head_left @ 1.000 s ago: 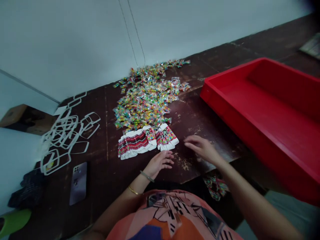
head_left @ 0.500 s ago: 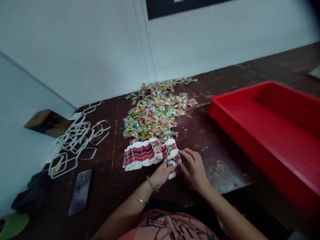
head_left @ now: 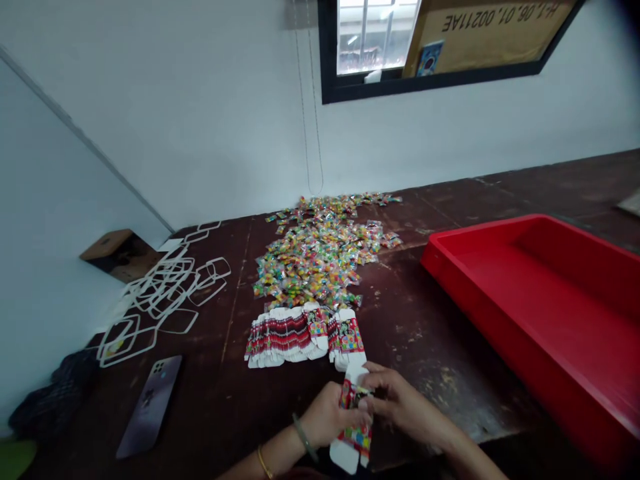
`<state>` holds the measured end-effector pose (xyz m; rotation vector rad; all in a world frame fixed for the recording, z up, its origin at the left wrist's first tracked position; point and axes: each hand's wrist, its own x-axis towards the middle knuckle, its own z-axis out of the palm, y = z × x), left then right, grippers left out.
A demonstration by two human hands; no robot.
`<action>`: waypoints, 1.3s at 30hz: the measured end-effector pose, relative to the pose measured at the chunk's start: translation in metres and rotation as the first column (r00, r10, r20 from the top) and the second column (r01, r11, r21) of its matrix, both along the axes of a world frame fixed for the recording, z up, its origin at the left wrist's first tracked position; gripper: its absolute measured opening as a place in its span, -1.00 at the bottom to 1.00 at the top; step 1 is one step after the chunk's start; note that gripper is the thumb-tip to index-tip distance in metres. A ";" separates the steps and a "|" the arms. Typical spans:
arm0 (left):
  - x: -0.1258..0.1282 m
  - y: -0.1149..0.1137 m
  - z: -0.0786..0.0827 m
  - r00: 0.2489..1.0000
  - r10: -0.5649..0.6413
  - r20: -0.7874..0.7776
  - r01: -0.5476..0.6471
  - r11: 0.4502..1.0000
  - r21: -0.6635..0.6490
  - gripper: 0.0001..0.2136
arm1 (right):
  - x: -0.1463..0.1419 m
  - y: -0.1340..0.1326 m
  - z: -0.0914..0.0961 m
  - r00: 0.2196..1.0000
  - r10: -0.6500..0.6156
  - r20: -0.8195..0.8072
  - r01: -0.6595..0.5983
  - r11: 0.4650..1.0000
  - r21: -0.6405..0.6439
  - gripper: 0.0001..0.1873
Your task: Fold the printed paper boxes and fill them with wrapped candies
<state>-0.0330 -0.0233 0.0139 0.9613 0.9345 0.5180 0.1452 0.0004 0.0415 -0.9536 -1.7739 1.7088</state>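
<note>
A printed carton [head_left: 357,437] sits at the bench's [head_left: 415,327] near edge, grasped by the left hand [head_left: 327,417] while the right hand's [head_left: 395,400] fingers grip its upper end; whether a packet is inside, I cannot tell. Its white end flaps look unclosed, so this one seems unfinished. Beyond, overlapping flat cartons [head_left: 283,337] and heaped sweet packets [head_left: 313,263] apparently remain, with a red tray [head_left: 543,293] to the right.
</note>
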 end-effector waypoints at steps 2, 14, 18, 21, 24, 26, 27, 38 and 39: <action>0.001 -0.008 -0.009 0.991 0.119 -0.056 -0.116 0.992 0.058 -0.61 | -0.002 -0.009 -0.003 0.995 -0.086 0.048 0.086 0.996 0.003 -0.81; -0.021 -0.046 -0.003 0.979 0.146 -0.143 -0.123 0.979 0.160 -0.65 | -0.005 -0.072 -0.053 0.848 -0.491 -0.199 0.140 0.569 -0.811 -0.69; -0.029 -0.052 -0.002 0.971 0.109 -0.215 -0.068 0.979 0.191 -0.74 | -0.001 -0.074 -0.058 0.857 -0.474 -0.201 0.089 0.522 -0.849 -0.70; -0.029 -0.053 0.000 0.965 0.113 -0.238 -0.065 0.977 0.203 -0.74 | -0.002 -0.065 -0.054 0.908 -0.380 -0.177 0.069 0.552 -0.831 -0.73; -0.022 -0.051 -0.001 0.975 0.204 -0.083 -0.209 0.977 -0.046 -0.50 | -0.005 -0.054 -0.041 0.966 -0.241 -0.093 0.100 0.682 -0.724 -0.73; -0.016 -0.048 -0.004 0.955 0.294 0.037 -0.269 0.910 -0.315 -0.33 | -0.009 -0.049 -0.031 0.987 -0.156 -0.048 0.109 0.851 -0.514 -0.75; -0.013 -0.046 -0.006 0.941 0.331 0.079 -0.269 0.865 -0.423 -0.31 | -0.011 -0.047 -0.026 0.992 -0.126 -0.029 0.106 0.922 -0.373 -0.76; -0.023 -0.049 -0.016 0.893 0.326 0.309 -0.098 0.813 -0.574 -0.28 | -0.005 -0.045 -0.028 0.981 0.080 0.177 -0.123 0.961 0.247 -0.70; -0.025 -0.050 -0.018 0.904 0.297 0.306 -0.092 0.837 -0.540 -0.26 | -0.002 -0.049 -0.026 0.970 0.114 0.216 -0.180 0.931 0.318 -0.67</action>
